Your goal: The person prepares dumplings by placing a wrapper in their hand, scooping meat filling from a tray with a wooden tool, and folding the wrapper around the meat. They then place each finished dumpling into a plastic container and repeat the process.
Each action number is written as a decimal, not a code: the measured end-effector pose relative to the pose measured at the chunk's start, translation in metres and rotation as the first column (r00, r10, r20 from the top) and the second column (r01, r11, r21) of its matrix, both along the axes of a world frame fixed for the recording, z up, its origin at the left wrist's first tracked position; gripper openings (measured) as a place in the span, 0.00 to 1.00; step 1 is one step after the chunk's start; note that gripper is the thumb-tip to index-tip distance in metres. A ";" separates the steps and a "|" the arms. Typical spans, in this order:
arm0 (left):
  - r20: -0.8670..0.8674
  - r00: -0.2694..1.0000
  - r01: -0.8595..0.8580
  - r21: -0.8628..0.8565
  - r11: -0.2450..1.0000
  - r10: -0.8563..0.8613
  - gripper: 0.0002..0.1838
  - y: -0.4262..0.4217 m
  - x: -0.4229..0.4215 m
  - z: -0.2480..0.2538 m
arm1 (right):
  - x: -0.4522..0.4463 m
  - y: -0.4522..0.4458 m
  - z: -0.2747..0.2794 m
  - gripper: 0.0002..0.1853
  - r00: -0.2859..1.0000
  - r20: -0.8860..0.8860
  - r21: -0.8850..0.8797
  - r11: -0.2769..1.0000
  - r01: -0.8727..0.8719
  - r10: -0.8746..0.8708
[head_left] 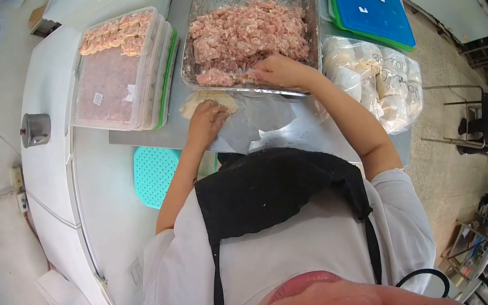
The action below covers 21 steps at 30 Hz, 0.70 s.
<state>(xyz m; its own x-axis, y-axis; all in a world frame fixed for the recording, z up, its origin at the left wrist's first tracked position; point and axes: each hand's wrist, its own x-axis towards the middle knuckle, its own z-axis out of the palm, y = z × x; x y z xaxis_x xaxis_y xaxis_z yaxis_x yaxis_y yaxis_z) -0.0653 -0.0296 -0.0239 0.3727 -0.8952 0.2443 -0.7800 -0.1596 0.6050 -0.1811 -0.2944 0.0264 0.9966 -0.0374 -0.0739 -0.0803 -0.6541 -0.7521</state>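
Pale round dough wrappers (pixel 202 98) lie by the near left corner of a metal tray (pixel 191 75). My left hand (pixel 210 122) is at them, fingers curled over their near edge. Inside the tray is a mound of minced meat filling (pixel 252 29), with a smaller portion nearer the front rim. My right hand (pixel 283 73) reaches over that rim into the front of the filling, fingers closed. Something thin seems to be in them, but I cannot make out what. Thin, crumpled plastic sheeting (pixel 257 116) covers the worktop between my hands.
To the left, stacked clear containers (pixel 107 90) hold rows of filled dumplings at the top end. A bag of pale rounds (pixel 371 81) and blue and green lids (pixel 370 4) are at right. A turquoise perforated tray (pixel 155 174) sits lower left, a metal cup (pixel 36 128) farther left.
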 end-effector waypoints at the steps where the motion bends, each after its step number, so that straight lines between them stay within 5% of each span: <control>1: -0.109 0.993 -0.037 -0.023 0.999 0.034 0.12 0.001 -0.001 0.001 | -0.002 -0.002 0.005 0.18 0.998 0.047 0.017 0.999 0.036 -0.037; 2: -0.110 0.993 -0.046 -0.020 0.999 0.044 0.12 0.003 0.000 0.002 | 0.002 -0.005 0.008 0.18 0.999 0.046 0.020 0.999 0.027 -0.027; 4: -0.242 0.951 -0.176 0.079 0.981 0.190 0.10 0.005 0.000 0.022 | 0.015 -0.009 0.012 0.18 0.989 0.126 -0.353 0.929 0.115 -0.075; 5: -0.241 0.951 -0.181 0.081 0.980 0.196 0.10 0.009 0.004 0.023 | 0.021 -0.006 0.009 0.18 0.990 0.126 -0.351 0.930 0.110 -0.069; 7: -0.602 0.739 -0.260 0.161 0.952 0.303 0.13 0.015 0.013 0.027 | 0.034 0.008 -0.002 0.19 0.997 -0.062 -0.543 0.840 -0.002 -0.037; 8: -0.603 0.738 -0.259 0.162 0.952 0.303 0.13 0.014 0.012 0.028 | 0.035 0.017 -0.007 0.19 0.997 -0.064 -0.543 0.840 -0.003 -0.037; 9: -0.917 0.364 -0.392 0.011 0.920 0.166 0.16 0.012 0.010 0.033 | 0.032 0.030 -0.009 0.19 0.995 -0.080 -0.462 0.887 0.020 -0.064; 10: -0.993 -0.059 -0.561 -0.056 0.826 -0.107 0.20 0.007 0.007 0.045 | 0.032 0.037 -0.010 0.20 0.991 -0.098 -0.379 0.924 0.046 -0.089; 11: -0.963 -0.217 -0.546 -0.015 0.838 -0.159 0.23 0.007 0.008 0.061 | 0.030 0.030 -0.012 0.21 0.997 -0.071 -0.298 0.954 0.003 -0.025; 12: -0.961 -0.224 -0.544 -0.014 0.839 -0.162 0.23 0.010 0.011 0.059 | 0.023 0.024 -0.015 0.21 0.997 -0.077 -0.301 0.954 0.003 -0.027; 14: -0.978 0.208 -0.345 -0.054 0.937 0.020 0.27 0.013 0.021 0.054 | 0.012 0.011 -0.017 0.21 1.000 0.003 0.053 0.998 0.026 -0.026; 15: -0.979 0.201 -0.343 -0.056 0.938 0.015 0.27 0.012 0.025 0.060 | 0.008 0.011 -0.009 0.21 1.000 -0.004 0.048 0.998 0.028 -0.028; 17: -0.958 -0.101 -0.115 -0.258 0.959 -0.269 0.30 0.005 0.030 0.088 | -0.002 0.017 0.023 0.21 0.974 -0.153 0.415 0.884 0.216 -0.167; 21: -0.953 -0.139 0.102 -0.284 0.953 -0.269 0.30 -0.015 0.052 0.118 | -0.008 0.031 0.052 0.19 0.938 -0.157 0.591 0.731 0.341 -0.310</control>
